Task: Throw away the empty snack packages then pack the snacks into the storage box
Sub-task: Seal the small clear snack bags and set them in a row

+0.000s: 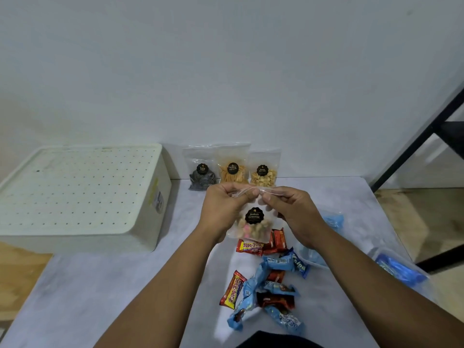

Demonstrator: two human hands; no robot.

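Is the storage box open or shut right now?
Shut: the perforated lid sits flat on the storage box.

both arms reach forward; left hand and right hand pinch closed, fingertips nearly touching.

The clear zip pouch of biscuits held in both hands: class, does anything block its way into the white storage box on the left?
Yes. The white perforated lid lies closed on the white plastic storage box, so the clear biscuit pouch, pinched by left hand and right hand, cannot go in yet.
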